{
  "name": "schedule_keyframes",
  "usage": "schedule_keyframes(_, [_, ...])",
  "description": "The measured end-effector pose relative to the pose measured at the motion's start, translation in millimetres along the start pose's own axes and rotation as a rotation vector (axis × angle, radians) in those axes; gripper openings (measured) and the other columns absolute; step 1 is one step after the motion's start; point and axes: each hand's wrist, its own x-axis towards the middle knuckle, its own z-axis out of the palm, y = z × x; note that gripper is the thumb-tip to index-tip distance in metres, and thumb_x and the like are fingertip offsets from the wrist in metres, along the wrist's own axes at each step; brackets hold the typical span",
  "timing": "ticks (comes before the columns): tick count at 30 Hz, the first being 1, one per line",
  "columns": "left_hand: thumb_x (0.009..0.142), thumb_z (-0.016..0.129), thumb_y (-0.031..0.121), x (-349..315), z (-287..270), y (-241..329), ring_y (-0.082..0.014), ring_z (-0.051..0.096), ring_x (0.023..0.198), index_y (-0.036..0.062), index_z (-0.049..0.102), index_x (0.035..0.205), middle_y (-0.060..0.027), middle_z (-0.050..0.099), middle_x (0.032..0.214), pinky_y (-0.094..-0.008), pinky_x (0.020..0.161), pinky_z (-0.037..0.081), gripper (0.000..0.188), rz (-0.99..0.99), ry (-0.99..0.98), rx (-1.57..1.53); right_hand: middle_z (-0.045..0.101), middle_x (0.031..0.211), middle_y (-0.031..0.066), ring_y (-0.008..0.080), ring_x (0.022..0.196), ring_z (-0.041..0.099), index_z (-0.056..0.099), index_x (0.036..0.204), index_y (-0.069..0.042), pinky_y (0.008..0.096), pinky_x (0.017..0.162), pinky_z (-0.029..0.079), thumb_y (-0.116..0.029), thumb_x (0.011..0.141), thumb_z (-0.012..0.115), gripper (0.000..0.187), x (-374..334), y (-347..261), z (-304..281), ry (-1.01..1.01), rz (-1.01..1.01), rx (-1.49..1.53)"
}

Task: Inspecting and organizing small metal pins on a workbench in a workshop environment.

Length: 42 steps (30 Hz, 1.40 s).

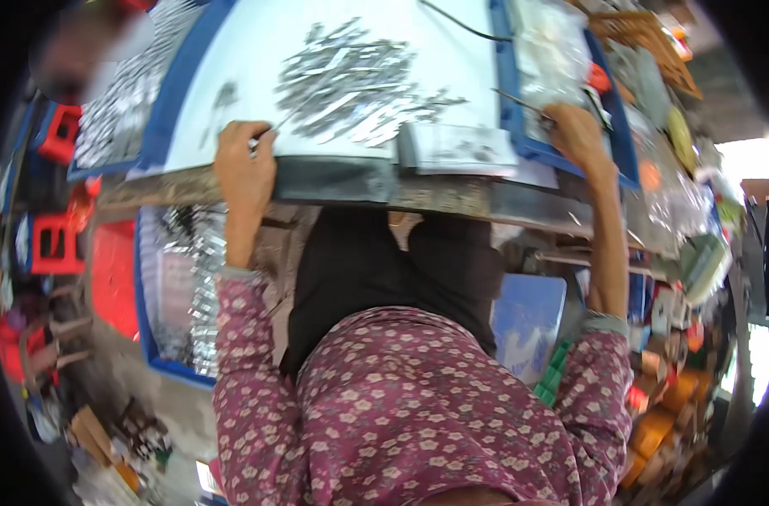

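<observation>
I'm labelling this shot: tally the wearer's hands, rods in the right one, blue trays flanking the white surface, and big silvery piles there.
Left hand, right hand: 2
Thin rod: 1
Left tray, right tray: 2
Silvery pile: 1
Total: 6

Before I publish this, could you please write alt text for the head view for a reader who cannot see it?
A person's right hand holds a thin rod-like tool and the left hand pinches a small item too blurred to identify, on either side of a pile of shiny strips on a white surface. The person wears a maroon floral top.
</observation>
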Motion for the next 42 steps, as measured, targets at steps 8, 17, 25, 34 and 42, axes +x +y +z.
schedule_keyframes(8, [0.073,0.062,0.012,6,-26,-40,-0.0286,0.053,0.077,0.0045,0.062,0.075,-0.0105,0.057,0.076,-0.0385,0.069,0.041,0.008,-0.178,0.072,0.188,0.059,0.078,0.0204,0.0376,0.081,0.058,0.06,0.079,-0.004,0.0459,0.07,0.043,0.001,0.066,0.05,0.017,7,-13,-9,-0.173,0.033,-0.007])
schedule_keyframes(17, [0.076,0.056,0.017,32,-23,-75,-0.0326,0.057,0.082,0.0047,0.065,0.079,-0.0149,0.06,0.085,-0.0417,0.073,0.044,0.015,-0.343,0.059,0.432,0.057,0.077,0.0184,0.0373,0.08,0.057,0.056,0.078,-0.002,0.0444,0.07,0.043,0.0,0.065,0.051,0.014,13,-16,-20,-0.26,0.016,0.028])
schedule_keyframes(25, [0.077,0.057,0.014,31,-14,-79,-0.0323,0.057,0.085,0.0049,0.064,0.084,-0.0153,0.059,0.089,-0.0416,0.073,0.045,0.014,-0.36,-0.001,0.484,0.057,0.08,0.0171,0.0351,0.085,0.055,0.058,0.086,-0.003,0.0421,0.075,0.042,-0.004,0.067,0.054,0.019,10,-5,-13,-0.226,-0.037,0.082])
schedule_keyframes(34, [0.074,0.058,0.009,38,29,-30,-0.0328,0.052,0.084,0.0028,0.064,0.079,-0.0164,0.057,0.084,-0.0398,0.077,0.041,0.01,-0.012,-0.085,0.039,0.056,0.081,0.0187,0.0362,0.084,0.055,0.056,0.082,-0.001,0.0433,0.073,0.041,-0.003,0.067,0.053,0.016,11,-12,-23,-0.319,0.027,0.129])
schedule_keyframes(42, [0.073,0.061,0.018,42,70,-1,-0.0304,0.053,0.085,0.003,0.064,0.08,-0.0136,0.058,0.084,-0.0384,0.076,0.043,0.016,-0.061,-0.206,0.225,0.052,0.074,0.0161,0.0324,0.072,0.053,0.051,0.081,0.0,0.039,0.064,0.04,-0.003,0.067,0.054,0.015,-2,-11,-20,-0.132,0.018,0.237])
